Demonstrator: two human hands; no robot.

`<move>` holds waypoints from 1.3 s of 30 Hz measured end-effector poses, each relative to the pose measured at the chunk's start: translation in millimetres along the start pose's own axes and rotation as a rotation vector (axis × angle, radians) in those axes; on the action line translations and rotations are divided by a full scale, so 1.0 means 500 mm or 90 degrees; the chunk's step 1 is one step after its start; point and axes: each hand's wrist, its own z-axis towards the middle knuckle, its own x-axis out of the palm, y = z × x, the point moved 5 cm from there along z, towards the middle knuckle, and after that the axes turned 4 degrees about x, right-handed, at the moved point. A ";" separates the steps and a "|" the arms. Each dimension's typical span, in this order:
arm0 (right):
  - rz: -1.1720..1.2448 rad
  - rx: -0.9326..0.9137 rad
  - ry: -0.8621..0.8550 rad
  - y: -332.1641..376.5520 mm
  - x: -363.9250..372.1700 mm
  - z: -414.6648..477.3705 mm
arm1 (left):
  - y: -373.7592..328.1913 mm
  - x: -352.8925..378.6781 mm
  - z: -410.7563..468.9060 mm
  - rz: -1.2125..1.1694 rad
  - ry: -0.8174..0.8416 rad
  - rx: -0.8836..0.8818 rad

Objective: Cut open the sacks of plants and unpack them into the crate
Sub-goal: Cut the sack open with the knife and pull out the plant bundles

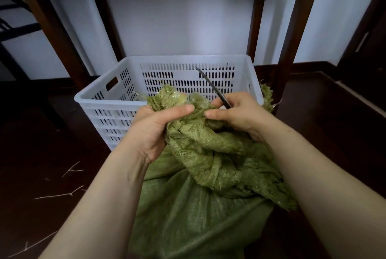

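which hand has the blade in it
The right hand: the dark blade sticks up out of it, while the left hand only grips the bunched neck of the green sack.

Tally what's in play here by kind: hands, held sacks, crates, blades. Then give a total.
Hands: 2, the left hand and the right hand
Sacks: 1, the green sack, gripped by both hands
Crates: 1, the white crate
Blades: 1, the blade, in the right hand
Total: 5
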 end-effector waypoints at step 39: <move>-0.010 -0.076 -0.154 -0.002 -0.049 -0.015 | 0.020 0.021 0.010 0.563 0.066 0.050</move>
